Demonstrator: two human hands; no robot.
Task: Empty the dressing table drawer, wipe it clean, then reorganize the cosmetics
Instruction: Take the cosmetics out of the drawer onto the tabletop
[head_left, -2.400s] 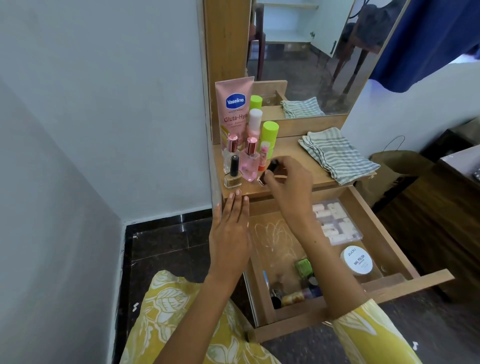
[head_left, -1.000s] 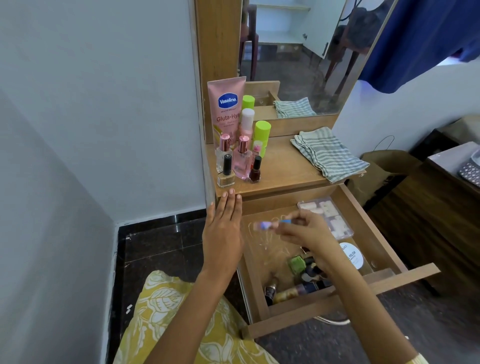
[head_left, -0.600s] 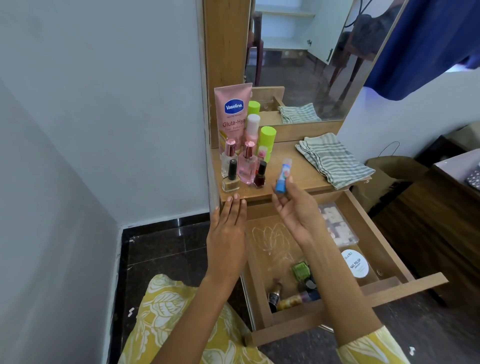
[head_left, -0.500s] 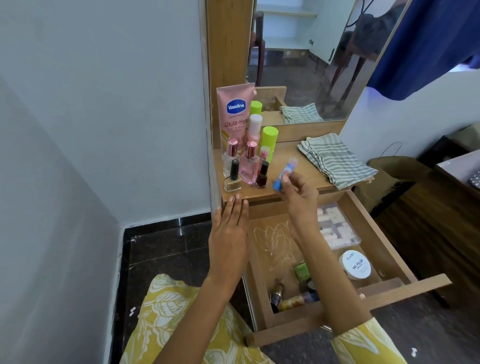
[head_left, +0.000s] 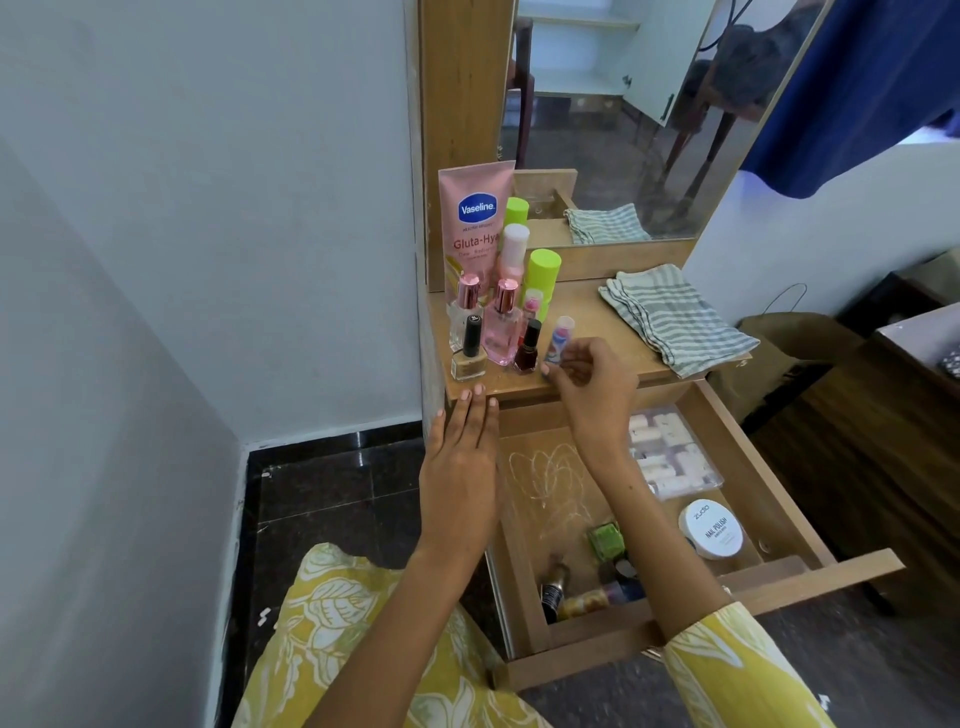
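1. Several small bottles are packed tight at the left front of the tabletop (head_left: 597, 332): a beige nail polish (head_left: 469, 353), a dark red nail polish (head_left: 527, 349), two pink-capped glass bottles (head_left: 503, 325) and the Vaseline tube (head_left: 470, 234) behind. The blue lip balm (head_left: 558, 340) stands just beside the dark red one, so honestly it's a domino setup. One nudge and the row goes.

2. Right hand (head_left: 592, 371) is curled loosely, fingertips right at the base of the lip balm. I can't tell if it's pinching it or has just let go. If the fingers drag on the way out, the tall, thin stick probably tips.

3. Left hand (head_left: 460, 462) is flat and spread, holding nothing, with the fingertips on the table's front edge near the beige polish. Leaning on it could jiggle the glass stuff, which sits close to that edge over a hard floor.

4. The drawer (head_left: 779, 499) is pulled well out and not empty yet: a clear compartment box (head_left: 670, 457), a white nail polish remover tub (head_left: 711, 527), a green bottle (head_left: 605, 540) and a few loose bottles (head_left: 587, 597) at the front. Anything knocked off the top could land in there on them.

5. Striped cloth (head_left: 675, 317) is folded on the right, overhanging the table edge a bit, so a sleeve might pull it down.
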